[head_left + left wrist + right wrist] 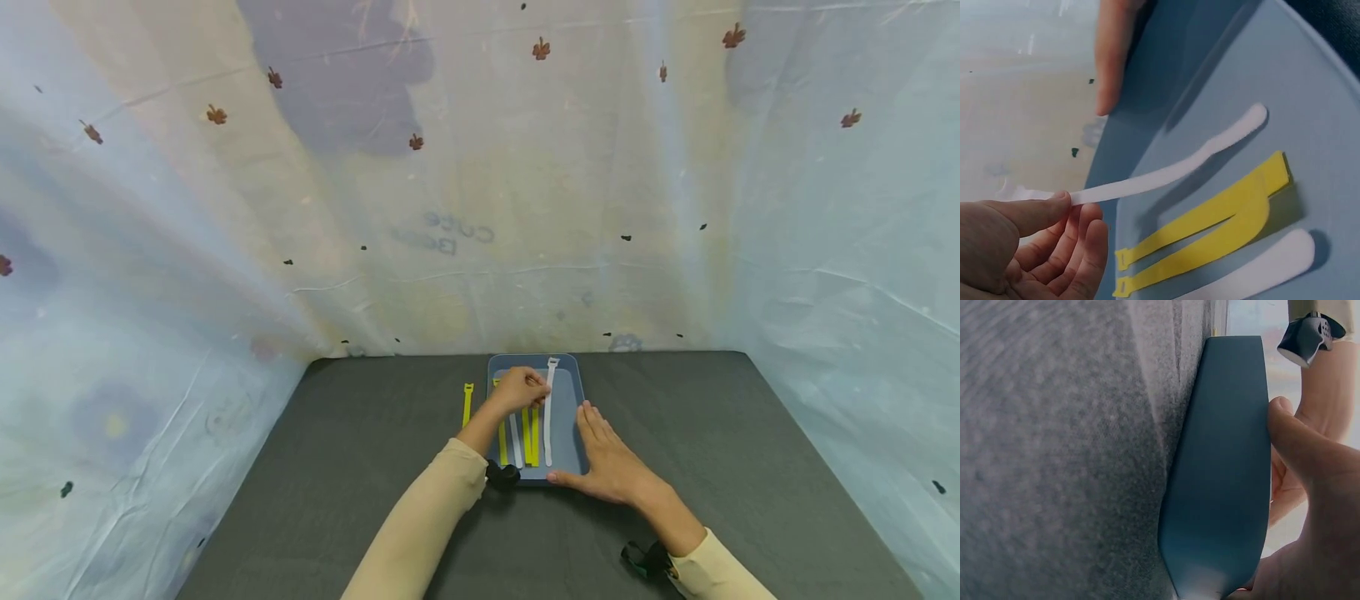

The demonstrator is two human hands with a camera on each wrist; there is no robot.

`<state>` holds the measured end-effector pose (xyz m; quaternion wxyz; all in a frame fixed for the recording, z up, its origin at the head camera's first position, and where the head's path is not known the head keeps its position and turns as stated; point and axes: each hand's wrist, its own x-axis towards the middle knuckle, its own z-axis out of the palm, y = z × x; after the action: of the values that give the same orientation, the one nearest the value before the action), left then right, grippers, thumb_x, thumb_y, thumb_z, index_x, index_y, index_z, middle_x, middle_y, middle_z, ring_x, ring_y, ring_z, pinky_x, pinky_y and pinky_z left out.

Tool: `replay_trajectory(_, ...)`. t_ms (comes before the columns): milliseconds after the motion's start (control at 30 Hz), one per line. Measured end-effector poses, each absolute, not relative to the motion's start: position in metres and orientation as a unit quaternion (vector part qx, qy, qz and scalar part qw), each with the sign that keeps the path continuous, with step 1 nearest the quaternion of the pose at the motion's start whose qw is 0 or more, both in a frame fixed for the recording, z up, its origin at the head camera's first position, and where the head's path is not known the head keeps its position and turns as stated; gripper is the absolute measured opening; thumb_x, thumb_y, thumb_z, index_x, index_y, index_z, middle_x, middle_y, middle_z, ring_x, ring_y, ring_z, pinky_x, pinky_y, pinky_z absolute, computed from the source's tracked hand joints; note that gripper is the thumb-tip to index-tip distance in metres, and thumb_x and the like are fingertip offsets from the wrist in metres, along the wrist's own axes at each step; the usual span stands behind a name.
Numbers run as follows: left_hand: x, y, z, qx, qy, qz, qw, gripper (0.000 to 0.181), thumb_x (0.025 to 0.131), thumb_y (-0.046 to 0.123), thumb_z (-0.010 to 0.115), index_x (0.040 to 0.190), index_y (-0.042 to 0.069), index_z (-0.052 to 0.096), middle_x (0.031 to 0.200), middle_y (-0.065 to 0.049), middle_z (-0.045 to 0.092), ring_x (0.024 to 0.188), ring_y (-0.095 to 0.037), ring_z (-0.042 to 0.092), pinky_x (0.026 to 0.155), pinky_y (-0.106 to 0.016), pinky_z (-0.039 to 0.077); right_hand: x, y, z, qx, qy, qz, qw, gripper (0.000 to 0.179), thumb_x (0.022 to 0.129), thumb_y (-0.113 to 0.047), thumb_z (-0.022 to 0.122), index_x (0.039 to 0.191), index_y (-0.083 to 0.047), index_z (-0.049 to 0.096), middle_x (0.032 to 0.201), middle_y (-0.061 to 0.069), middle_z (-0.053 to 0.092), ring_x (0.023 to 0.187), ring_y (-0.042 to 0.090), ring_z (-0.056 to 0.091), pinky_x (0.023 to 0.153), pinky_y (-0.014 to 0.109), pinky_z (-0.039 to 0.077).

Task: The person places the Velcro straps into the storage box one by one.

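Observation:
My left hand (520,389) is over the blue-grey tray (570,429). Between its thumb and forefinger it pinches a white hook-and-loop cable strap (1147,179), near the slotted head. The strap's rounded tail extends over the tray floor. Beside it lie two yellow straps (1210,219), partly overlapping. Another white strap (516,442) and one more yellow strap (502,446) are farther left in the tray. My right hand (611,462) rests against the tray's right side with straight fingers. Its thumb touches near the front corner.
One yellow strap (467,404) lies on the dark grey table cover (360,467), just left of the tray. A patterned, translucent curtain (480,208) hangs behind the table and along both sides.

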<state>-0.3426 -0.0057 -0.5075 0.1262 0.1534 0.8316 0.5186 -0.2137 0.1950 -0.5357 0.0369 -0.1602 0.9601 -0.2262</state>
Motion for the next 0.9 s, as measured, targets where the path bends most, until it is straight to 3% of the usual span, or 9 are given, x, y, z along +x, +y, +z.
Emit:
replay_trajectory(300,-0.343,0.004,-0.508,0.127,0.868,0.465,0.119,0.011,0.104,0.010,0.073,0.100,0.000,0.076,0.087,-0.015,0.078,0.083,-0.031,0.077,0.073,-0.039,0.064,-0.214,0.195,-0.533,-0.161,0.960,-0.226,0.044,0.132,0.088,-0.080,0.069,0.167,0.010,0.013,0.176,0.030,0.006,0.163,0.048,0.009,0.130,0.064,0.019)
replay_trajectory(600,-0.339,0.007,-0.508,0.107,0.887,0.434,0.119,0.016,0.103,0.009,0.073,0.095,-0.003,0.079,0.087,-0.019,0.078,0.083,-0.034,0.075,0.057,-0.022,0.045,-0.213,0.195,-0.532,-0.159,0.961,-0.224,0.045,0.133,0.088,-0.080,0.069,0.167,0.010,0.013,0.176,0.029,0.007,0.164,0.047,0.009,0.130,0.063,0.019)
replay_trajectory(900,-0.342,0.012,-0.514,0.103,0.899,0.411,0.107,0.014,0.100,0.005,0.076,0.089,-0.005,0.077,0.084,-0.020,0.079,0.075,-0.030,0.078,0.057,-0.022,0.052,-0.212,0.195,-0.530,-0.160,0.959,-0.229,0.044,0.132,0.088,-0.079,0.070,0.167,0.010,0.013,0.176,0.029,0.006,0.164,0.047,0.009,0.130,0.063,0.019)
